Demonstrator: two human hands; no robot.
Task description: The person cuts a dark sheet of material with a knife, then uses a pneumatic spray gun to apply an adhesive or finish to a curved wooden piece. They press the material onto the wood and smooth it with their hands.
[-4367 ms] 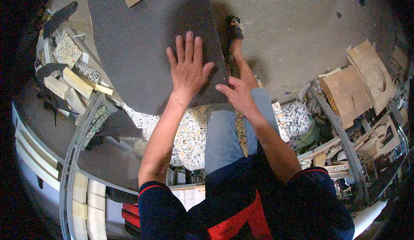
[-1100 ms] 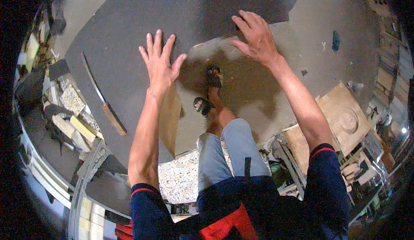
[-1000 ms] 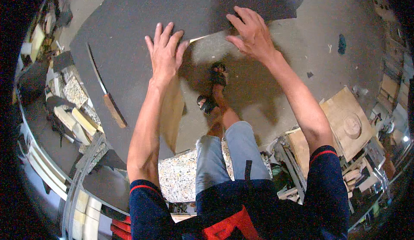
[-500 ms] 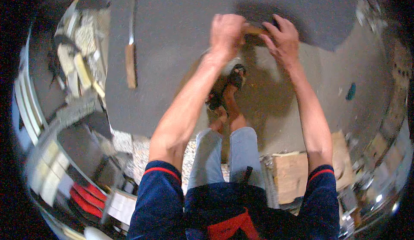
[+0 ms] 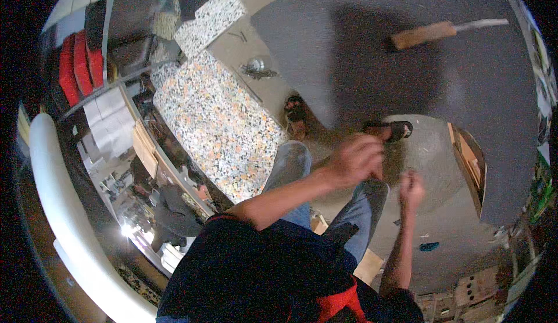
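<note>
My left hand (image 5: 356, 161) hangs in front of my knees, its fingers bent and smeared by motion; whether it holds anything does not show. Just to its right is my right hand (image 5: 411, 190), drawn into a loose fist and also blurred; anything inside it is hidden. The two hands are apart. Beyond them spreads a large dark grey sheet (image 5: 296, 38). On it, at the far right, lies a long-bladed tool with a wooden handle (image 5: 424, 35), its pale blade pointing right. Brown wood-like pieces (image 5: 467, 157) lie along the sheet's near right edge.
A speckled foam block (image 5: 221, 125) lies left of my legs, with a smaller speckled piece (image 5: 218, 18) behind it. A metal round object (image 5: 256, 65) sits near it. Red padded pieces (image 5: 74, 70) and a long white roll (image 5: 64, 212) are leftmost. A teal scrap (image 5: 429, 246) lies on the floor.
My view has swung left, so the wooden-handled tool now appears at the right. Both hands have come away from the brownish piece between them and dropped toward my knees. My feet stand farther apart.
</note>
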